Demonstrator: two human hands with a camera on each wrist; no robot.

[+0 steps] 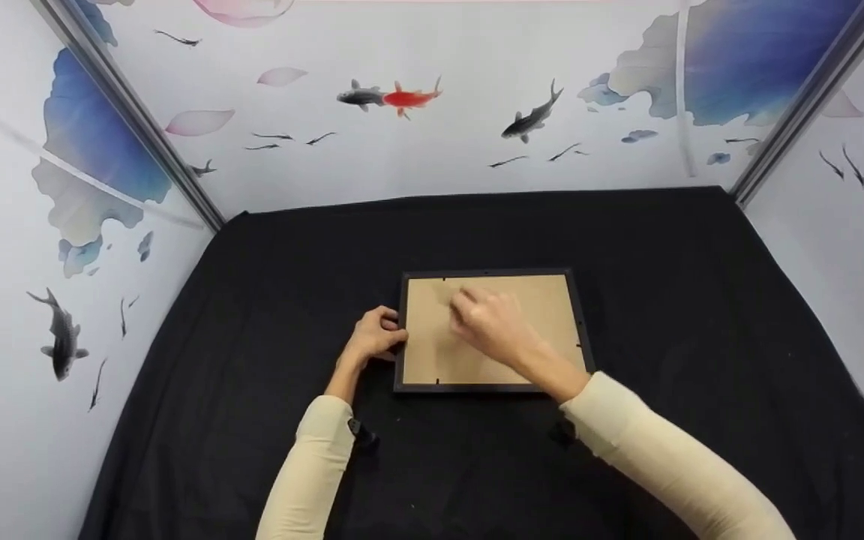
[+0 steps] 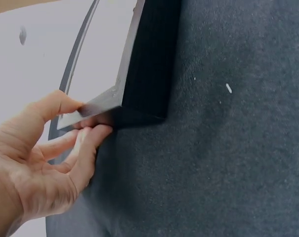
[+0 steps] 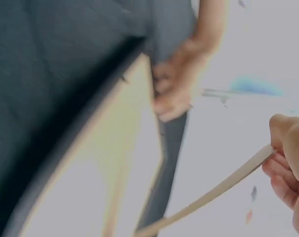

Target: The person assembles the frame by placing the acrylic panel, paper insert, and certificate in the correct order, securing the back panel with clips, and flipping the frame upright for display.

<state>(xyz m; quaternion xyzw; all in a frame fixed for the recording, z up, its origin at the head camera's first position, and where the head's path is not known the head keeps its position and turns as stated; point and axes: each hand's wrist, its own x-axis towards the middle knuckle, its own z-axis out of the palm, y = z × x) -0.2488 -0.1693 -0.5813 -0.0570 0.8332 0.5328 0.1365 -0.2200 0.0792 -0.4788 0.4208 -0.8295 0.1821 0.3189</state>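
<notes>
A black picture frame (image 1: 477, 388) lies back side up, with a tan backing board (image 1: 432, 360) filling it. Small dark tabs stand along its inner edge. My left hand (image 1: 377, 334) grips the frame's left side; in the left wrist view, its thumb presses the top of the border and the fingers (image 2: 92, 143) reach under it. Over the board, my right hand (image 1: 488, 319) pinches the end of a long, thin tan strip (image 3: 223, 185). In the right wrist view, that strip slopes down from the fingers to the board.
Black cloth (image 1: 289, 277) covers the table beneath the frame. White panels printed with fish and petals (image 1: 439, 150) rise at the back and both sides, joined by grey metal posts (image 1: 132, 112). A tiny white fleck (image 2: 229, 88) lies on the cloth.
</notes>
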